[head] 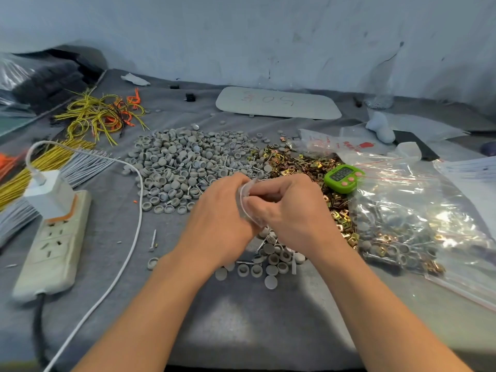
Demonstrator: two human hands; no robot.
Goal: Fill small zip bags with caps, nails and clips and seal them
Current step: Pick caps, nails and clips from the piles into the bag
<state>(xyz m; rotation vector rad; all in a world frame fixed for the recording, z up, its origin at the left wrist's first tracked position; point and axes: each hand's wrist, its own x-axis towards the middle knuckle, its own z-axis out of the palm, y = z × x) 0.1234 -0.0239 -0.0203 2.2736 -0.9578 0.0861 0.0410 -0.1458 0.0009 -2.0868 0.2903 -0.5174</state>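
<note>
Small clear zip bag (248, 202) sits pinched between our two hands above the middle of the grey cloth-covered counter (241, 318), near its front edge. Left hand (222, 210) and right hand (287, 208) are both clamped on it. We should press the strip evenly, corner to corner, keeping the grey round plastic caps (185, 162) clear.

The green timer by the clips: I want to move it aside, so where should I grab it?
Grip the green timer across its left and right rounded edges, coming from above. It lies flat, display up, on the brass clips, so its sides are free but its underside is not.
</note>
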